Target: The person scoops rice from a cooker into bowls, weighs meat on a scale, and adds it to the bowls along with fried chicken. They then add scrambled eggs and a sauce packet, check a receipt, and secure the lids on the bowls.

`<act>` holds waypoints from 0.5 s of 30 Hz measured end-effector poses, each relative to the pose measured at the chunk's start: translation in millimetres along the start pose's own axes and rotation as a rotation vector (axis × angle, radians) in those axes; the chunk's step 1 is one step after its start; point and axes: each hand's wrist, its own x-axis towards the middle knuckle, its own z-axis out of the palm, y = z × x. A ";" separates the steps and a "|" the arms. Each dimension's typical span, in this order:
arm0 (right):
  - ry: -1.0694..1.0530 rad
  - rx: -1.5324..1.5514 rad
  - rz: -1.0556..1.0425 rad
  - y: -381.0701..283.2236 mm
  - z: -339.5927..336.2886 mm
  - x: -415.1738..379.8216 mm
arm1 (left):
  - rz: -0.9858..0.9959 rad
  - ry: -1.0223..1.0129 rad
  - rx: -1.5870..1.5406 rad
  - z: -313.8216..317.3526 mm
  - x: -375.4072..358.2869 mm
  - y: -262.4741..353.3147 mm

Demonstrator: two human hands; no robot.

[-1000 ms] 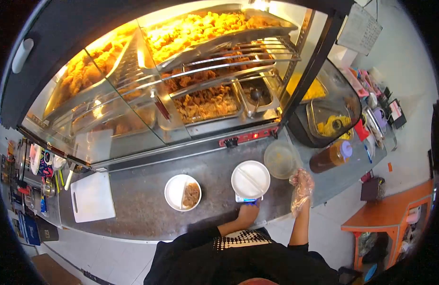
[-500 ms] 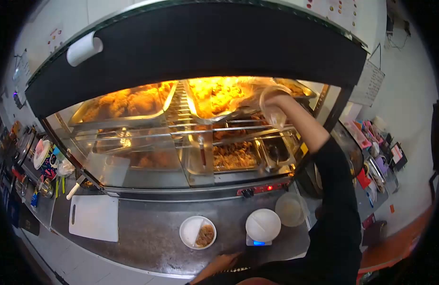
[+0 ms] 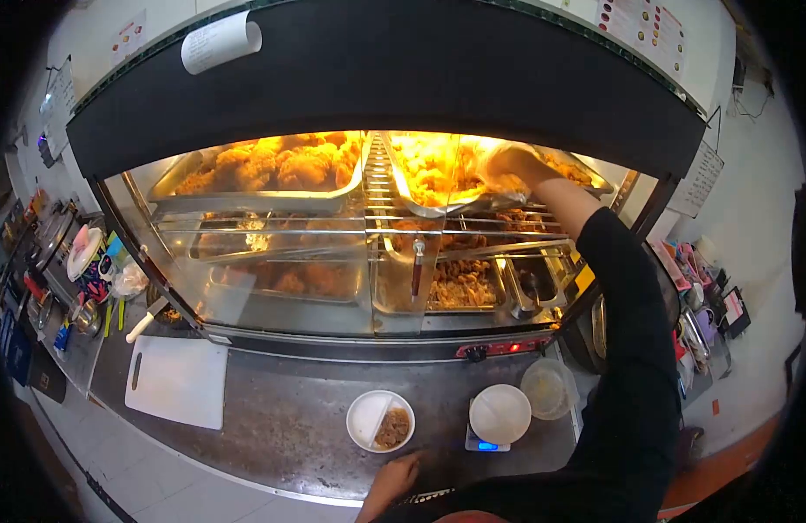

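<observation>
My right hand (image 3: 507, 166) reaches into the heated cabinet, at the upper right metal tray (image 3: 429, 209) of fried pieces (image 3: 433, 174). Glare and motion smear its fingers; something clear and plastic-like shows around it. Down at the counter's front edge rests my left hand (image 3: 397, 478), holding nothing visible. Just above it sits a divided white bowl (image 3: 366, 420) with brown shredded food (image 3: 392, 427) in its right half. Farther right, a second divided white bowl (image 3: 500, 415) stands on a small scale (image 3: 487, 445) with a lit blue display.
A clear round tub (image 3: 549, 389) stands beside the scale. On the left lie a white cutting board (image 3: 178, 382) and a white-handled knife (image 3: 145, 322). The cabinet's glass front (image 3: 289, 288) covers its left side; a lower tray (image 3: 464, 286) holds shredded food.
My right hand has moved deeper into the upper right tray. My left hand has shifted up toward the bowl with food. The view has swung slightly left, so the cabinet appears farther right.
</observation>
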 end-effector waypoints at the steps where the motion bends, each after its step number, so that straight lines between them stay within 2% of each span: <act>1: 0.090 -0.022 -0.011 4.1 -2.0 -3.5 | -0.017 -0.003 0.019 -0.7 -0.8 -3.7; 5: 0.532 -0.123 -0.060 15.6 -6.3 -28.5 | -0.108 0.017 0.053 -17.9 -8.3 9.2; 7: 0.613 -0.150 -0.063 19.8 -1.5 -34.4 | -0.129 0.035 0.070 -17.1 -14.6 3.3; 8: 0.641 -0.155 -0.067 18.9 2.8 -40.3 | -0.129 0.025 0.077 -16.3 -18.0 0.5; 12: 0.535 -0.251 -0.133 19.9 12.8 -38.0 | -0.131 0.039 0.099 -13.5 -24.7 -10.0; 14: 0.454 -0.318 -0.238 18.3 22.4 -28.6 | -0.157 0.038 0.104 -10.3 -24.8 -12.3; 15: 0.500 -0.199 -0.326 26.6 30.3 -2.5 | -0.183 0.025 0.107 -10.7 -25.6 -10.5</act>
